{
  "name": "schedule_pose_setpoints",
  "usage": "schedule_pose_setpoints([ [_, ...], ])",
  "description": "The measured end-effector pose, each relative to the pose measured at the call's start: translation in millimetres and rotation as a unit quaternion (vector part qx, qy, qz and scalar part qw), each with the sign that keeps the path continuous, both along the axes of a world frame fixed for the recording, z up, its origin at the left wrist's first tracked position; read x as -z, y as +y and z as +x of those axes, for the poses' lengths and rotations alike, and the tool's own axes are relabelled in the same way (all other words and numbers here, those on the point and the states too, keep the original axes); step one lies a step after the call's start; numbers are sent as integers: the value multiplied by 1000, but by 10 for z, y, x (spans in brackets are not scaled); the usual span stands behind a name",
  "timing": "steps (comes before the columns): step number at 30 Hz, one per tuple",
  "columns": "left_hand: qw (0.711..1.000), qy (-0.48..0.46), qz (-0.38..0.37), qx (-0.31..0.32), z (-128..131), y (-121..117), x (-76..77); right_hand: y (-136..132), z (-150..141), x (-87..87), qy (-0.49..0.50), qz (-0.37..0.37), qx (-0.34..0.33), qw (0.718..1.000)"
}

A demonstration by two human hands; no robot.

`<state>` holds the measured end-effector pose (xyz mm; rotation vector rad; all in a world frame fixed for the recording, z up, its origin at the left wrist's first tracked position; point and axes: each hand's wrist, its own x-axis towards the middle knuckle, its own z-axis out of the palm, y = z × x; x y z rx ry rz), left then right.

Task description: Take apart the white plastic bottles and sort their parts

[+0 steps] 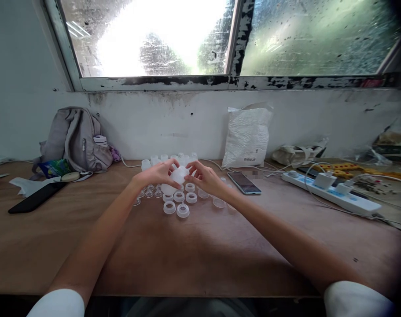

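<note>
- We have the brown table under everything; it likely serves to keep the small parts within easy reach of us both-handed.
- The backpack stands against the wall at far left, perhaps to stay out of our way; the white plastic bag leans there too, probably for support.
- Our left hand curls thumb and fingers around one side of the translucent piece; our right hand pinches its other side; we likely share the grip to steady it above the rings.
- The clear rings sit in loose rows, seemingly so that we can pick them singly.
- We count one backpack, one plastic bag, one power strip and one phone right of the hands; one piece held; two rings in front, three just behind; our hands hide others, so we cannot give a total.
</note>
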<state>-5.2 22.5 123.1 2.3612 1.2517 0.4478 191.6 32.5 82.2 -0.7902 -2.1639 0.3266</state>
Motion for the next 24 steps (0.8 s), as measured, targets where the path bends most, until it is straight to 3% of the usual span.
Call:
schedule_pose_setpoints([
  [4, 996, -51, 77, -19, 134, -43, 77, 98, 68, -132, -35, 35, -12, 999],
  [8, 983, -114, 139, -24, 120, -119, 240, 228, 341, -407, -70, 49, 76, 993],
  [13, 979, -3, 197, 57, 34, -328, 610, 540, 727, -652, -139, 20, 198, 970],
  [16, 970, 61, 228, 55, 54, -407, 874, 834, 815, -596, -161, -15, 259, 952],
  [19, 965, 71, 247, 51, 98, -415, 1068, 1136, 788, -406, -175, -33, 304, 936],
  [24, 962, 49, 268, 36, 125, -393, 1164, 1467, 622, -40, -185, -66, 314, 929],
])
